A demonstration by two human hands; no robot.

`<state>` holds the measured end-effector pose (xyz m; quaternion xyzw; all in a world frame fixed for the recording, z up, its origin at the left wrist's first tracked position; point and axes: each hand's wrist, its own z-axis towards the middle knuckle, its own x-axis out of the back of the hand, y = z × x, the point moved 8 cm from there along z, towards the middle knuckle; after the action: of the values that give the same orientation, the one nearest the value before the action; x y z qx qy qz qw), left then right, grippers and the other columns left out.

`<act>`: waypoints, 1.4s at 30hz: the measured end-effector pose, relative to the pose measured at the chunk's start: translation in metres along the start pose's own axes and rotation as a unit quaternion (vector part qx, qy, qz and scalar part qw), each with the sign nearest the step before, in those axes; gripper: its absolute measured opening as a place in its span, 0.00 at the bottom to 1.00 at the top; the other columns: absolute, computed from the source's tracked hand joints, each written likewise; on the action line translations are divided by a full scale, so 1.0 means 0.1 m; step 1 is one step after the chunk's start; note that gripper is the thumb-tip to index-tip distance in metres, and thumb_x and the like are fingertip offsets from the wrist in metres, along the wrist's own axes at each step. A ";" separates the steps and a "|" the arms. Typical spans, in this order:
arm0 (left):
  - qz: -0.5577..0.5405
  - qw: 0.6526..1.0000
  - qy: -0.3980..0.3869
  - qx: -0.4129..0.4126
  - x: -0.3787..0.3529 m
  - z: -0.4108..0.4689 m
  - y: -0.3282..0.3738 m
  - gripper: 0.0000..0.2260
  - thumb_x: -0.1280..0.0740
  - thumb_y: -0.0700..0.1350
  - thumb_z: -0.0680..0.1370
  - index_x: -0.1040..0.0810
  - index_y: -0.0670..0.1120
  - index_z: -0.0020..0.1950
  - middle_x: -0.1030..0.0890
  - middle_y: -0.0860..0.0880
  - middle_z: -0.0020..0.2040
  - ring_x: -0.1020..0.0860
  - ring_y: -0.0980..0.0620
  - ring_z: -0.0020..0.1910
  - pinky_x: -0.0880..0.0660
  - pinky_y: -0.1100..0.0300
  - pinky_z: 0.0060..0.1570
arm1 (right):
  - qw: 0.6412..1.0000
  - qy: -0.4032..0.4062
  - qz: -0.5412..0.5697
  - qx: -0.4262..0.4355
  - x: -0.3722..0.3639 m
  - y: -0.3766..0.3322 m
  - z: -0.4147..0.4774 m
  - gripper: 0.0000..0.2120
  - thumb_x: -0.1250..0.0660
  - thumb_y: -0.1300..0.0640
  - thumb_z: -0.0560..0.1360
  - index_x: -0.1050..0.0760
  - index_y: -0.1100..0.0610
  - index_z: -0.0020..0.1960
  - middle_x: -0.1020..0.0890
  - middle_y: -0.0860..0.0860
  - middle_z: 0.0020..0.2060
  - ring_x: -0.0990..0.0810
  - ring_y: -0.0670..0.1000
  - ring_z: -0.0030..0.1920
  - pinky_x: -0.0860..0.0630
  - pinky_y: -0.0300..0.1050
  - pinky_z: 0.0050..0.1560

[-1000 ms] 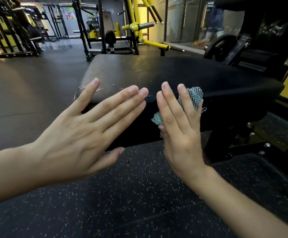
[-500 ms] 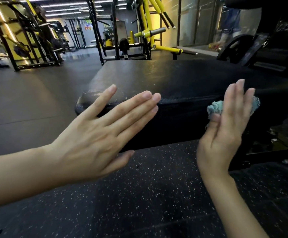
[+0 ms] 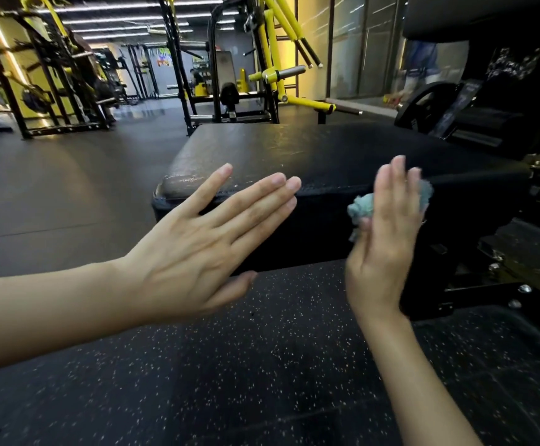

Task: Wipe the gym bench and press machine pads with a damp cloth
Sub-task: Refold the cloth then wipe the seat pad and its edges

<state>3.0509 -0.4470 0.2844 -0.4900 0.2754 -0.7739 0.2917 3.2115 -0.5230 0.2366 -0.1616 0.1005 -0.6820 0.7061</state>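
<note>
A black padded bench seat point(image 3: 310, 156) stands in front of me, its top faintly streaked and shiny near the left corner. My right hand point(image 3: 382, 246) presses a crumpled teal cloth point(image 3: 363, 209) flat against the pad's near side face, fingers straight and reaching up to the top edge. The cloth shows on both sides of the hand, its middle hidden behind the palm. My left hand point(image 3: 204, 246) hovers with fingers spread in front of the pad's left part, holding nothing; whether it touches the pad I cannot tell.
Speckled black rubber flooring point(image 3: 262, 365) lies below the bench. A black machine frame with bolts point(image 3: 503, 284) and a weight plate point(image 3: 423, 104) stand at the right. Yellow-and-black press machines point(image 3: 262, 75) and racks point(image 3: 53, 91) fill the back; a person's legs point(image 3: 420, 66) show behind glass.
My right hand with the cloth slid rightward along the pad's front face, then back a little to the left. The left hand stayed spread in about the same place.
</note>
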 end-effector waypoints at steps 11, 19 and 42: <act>0.000 1.000 0.011 -0.010 0.02 0.04 0.01 0.36 0.43 0.55 0.77 0.47 0.38 0.80 0.48 0.41 0.81 0.49 0.45 0.80 0.53 0.41 0.77 | 0.990 0.084 0.041 -0.104 -0.01 -0.03 0.00 0.22 0.47 0.63 0.83 0.40 0.68 0.76 0.38 0.63 0.76 0.46 0.62 0.78 0.48 0.63 0.77; -0.010 1.000 0.019 0.002 0.04 0.05 0.00 0.36 0.44 0.55 0.77 0.47 0.37 0.80 0.47 0.40 0.81 0.47 0.44 0.80 0.53 0.42 0.78 | 0.999 0.001 0.032 0.026 -0.31 -0.66 -0.22 0.21 0.48 0.60 0.84 0.41 0.64 0.76 0.38 0.53 0.76 0.46 0.52 0.78 0.47 0.64 0.77; -0.014 1.000 0.016 -0.017 0.02 0.22 0.11 0.35 0.45 0.55 0.77 0.45 0.37 0.80 0.46 0.40 0.81 0.47 0.44 0.80 0.55 0.42 0.78 | 0.999 0.009 0.033 -0.007 -0.21 -0.32 -0.35 0.21 0.47 0.60 0.84 0.40 0.65 0.75 0.36 0.59 0.76 0.45 0.57 0.79 0.41 0.69 0.72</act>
<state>3.0722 -0.4593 0.2858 -0.4862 0.2863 -0.7808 0.2683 3.1678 -0.5059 0.2139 -0.1566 0.1167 -0.6589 0.7264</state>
